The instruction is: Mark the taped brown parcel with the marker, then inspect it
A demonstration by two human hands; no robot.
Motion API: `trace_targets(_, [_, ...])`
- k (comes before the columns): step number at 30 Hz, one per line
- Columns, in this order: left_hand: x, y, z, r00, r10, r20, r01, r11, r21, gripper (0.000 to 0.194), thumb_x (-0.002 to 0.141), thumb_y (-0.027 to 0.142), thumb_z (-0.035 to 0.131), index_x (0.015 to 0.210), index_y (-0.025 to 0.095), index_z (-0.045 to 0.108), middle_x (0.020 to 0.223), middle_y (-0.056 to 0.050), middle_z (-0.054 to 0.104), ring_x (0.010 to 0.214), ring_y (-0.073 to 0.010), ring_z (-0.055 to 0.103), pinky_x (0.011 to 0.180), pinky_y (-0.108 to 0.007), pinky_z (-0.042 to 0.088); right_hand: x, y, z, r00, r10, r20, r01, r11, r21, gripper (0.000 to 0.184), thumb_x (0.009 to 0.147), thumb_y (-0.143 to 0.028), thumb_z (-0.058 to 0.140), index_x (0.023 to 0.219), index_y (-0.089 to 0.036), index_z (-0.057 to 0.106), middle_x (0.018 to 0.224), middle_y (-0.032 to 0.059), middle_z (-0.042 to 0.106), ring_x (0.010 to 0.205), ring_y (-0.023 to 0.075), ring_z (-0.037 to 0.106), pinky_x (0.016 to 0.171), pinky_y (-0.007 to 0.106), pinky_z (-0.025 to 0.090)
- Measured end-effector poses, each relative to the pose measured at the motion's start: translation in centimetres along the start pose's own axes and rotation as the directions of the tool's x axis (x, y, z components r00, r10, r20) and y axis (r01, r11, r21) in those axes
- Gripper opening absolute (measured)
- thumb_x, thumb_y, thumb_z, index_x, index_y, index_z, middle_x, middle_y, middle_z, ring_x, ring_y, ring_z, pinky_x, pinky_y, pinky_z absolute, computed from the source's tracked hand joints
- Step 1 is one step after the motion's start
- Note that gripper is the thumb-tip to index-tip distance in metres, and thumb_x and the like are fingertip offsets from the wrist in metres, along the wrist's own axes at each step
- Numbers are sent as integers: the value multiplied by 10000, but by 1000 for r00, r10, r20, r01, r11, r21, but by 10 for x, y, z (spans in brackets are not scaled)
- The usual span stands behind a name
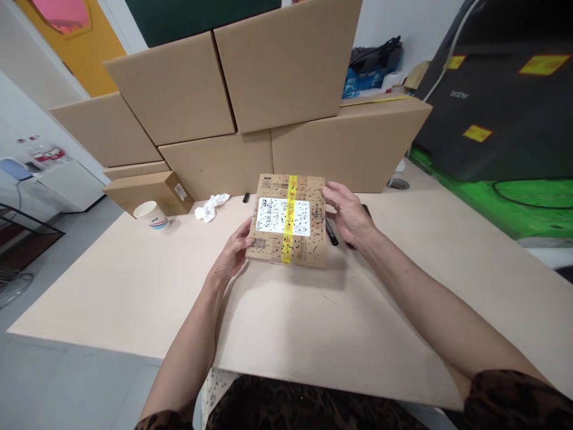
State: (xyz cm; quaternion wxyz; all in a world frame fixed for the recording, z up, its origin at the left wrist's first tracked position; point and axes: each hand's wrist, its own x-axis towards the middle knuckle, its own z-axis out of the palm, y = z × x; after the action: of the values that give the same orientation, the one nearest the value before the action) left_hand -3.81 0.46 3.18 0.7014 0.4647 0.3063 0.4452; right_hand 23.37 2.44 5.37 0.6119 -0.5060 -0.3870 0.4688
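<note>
Between my two hands is a flat cardboard box (308, 245), tilted up toward me, with a white shipping label and a strip of yellow tape across its face. My left hand (235, 248) grips its lower left edge, thumb on the front. On the upper right edge, my right hand (349, 212) is closed, its fingers partly hidden behind the box. A black box cutter (332, 233) lies on the table just right of the box, partly covered by it. Under my right hand is another dark object that I cannot make out.
Large cardboard boxes (215, 164) are stacked along the table's back. A smaller carton (150, 191), a paper cup (151, 215), crumpled white tissue (212, 207) and a small black piece (246, 197) are at the back left. A roll of tape (398, 184) lies back right on the pale table (277, 334).
</note>
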Motion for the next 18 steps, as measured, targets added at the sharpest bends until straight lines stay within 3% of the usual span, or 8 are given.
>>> trace_targets(4, [-1, -2, -3, 998, 13, 58, -14, 1000, 16, 776, 640, 309, 794, 1388, 198, 615, 1445, -105, 640, 1377, -371, 550, 1102, -462, 490, -1, -5, -1, 992, 82, 91, -88, 994, 70, 416, 690, -464, 768, 1008, -276, 578, 1029, 8, 684, 978, 209, 616, 631, 275, 430])
trace_targets(8, [-2, 0, -6, 997, 18, 74, -19, 1000, 3, 750, 621, 323, 797, 1343, 178, 650, 1338, -114, 706, 1331, -379, 589, 1100, -474, 490, -4, -11, -2, 982, 128, 138, -145, 981, 125, 394, 669, -415, 804, 975, -272, 601, 947, -12, 669, 885, 184, 608, 615, 265, 452])
trace_targets(10, [-1, 2, -9, 999, 16, 28, -16, 1000, -10, 740, 610, 339, 804, 1316, 168, 666, 1294, -114, 727, 1297, -376, 613, 1084, -466, 500, -4, -11, -3, 976, 159, 150, -178, 976, 126, 361, 684, -410, 800, 958, -267, 613, 934, -9, 659, 848, 175, 598, 606, 264, 466])
trace_targets(12, [4, 2, -13, 994, 44, -101, -46, 999, -22, 711, 613, 366, 811, 1284, 168, 681, 1266, -105, 736, 1267, -359, 631, 1068, -447, 509, -3, -9, -2, 968, 204, 149, -220, 970, 104, 317, 708, -412, 784, 924, -259, 611, 918, 1, 644, 811, 172, 584, 591, 266, 473])
trace_targets(14, [10, 1, -19, 945, 100, -311, -108, 994, -9, 646, 633, 383, 819, 1232, 177, 695, 1253, -93, 735, 1254, -327, 635, 1063, -419, 509, -3, -4, 0, 951, 275, 143, -286, 956, 62, 274, 744, -424, 754, 894, -252, 602, 896, 11, 625, 764, 169, 569, 579, 270, 474])
trace_targets(16, [16, -2, -25, 834, 164, -526, -168, 985, 41, 530, 678, 401, 820, 1143, 173, 707, 1237, -95, 726, 1262, -294, 624, 1074, -392, 496, -3, 2, 2, 928, 351, 127, -354, 935, 5, 253, 785, -447, 714, 891, -247, 602, 885, 22, 616, 726, 165, 560, 575, 271, 470])
trace_targets(18, [19, -5, -29, 719, 219, -660, -211, 973, 93, 461, 766, 494, 773, 1081, 165, 702, 1238, -114, 705, 1271, -275, 615, 1090, -388, 482, -4, 9, 3, 913, 396, 100, -391, 918, -64, 267, 818, -488, 672, 909, -243, 613, 900, 40, 628, 714, 164, 557, 577, 266, 463])
